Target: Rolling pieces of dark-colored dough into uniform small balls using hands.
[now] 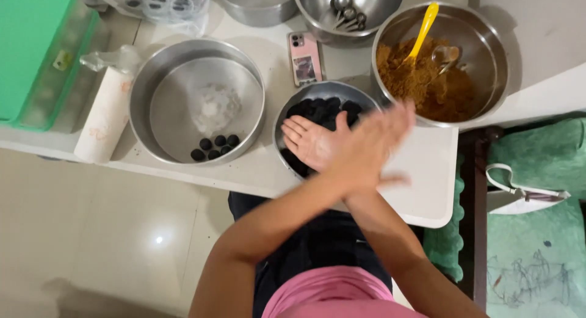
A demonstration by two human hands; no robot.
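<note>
A steel bowl of dark mixture (317, 107) is set at the near edge of the white table (427, 190). Over it the hands are crossed and pressed palm to palm: the right hand (311, 141) lies flat, palm up, and the left hand (372, 144), blurred, is laid across it. Whether anything is held between the palms cannot be told. Four dark balls (215, 147) lie in the round steel pan (146, 86) to the left; a bowl of brown crumbs (482, 49) with a yellow spoon (424, 28) stands behind.

pink phone (304, 58), yellow spoon (423, 30) in brown crumbs (408, 74), green lidded box (38, 55).
</note>
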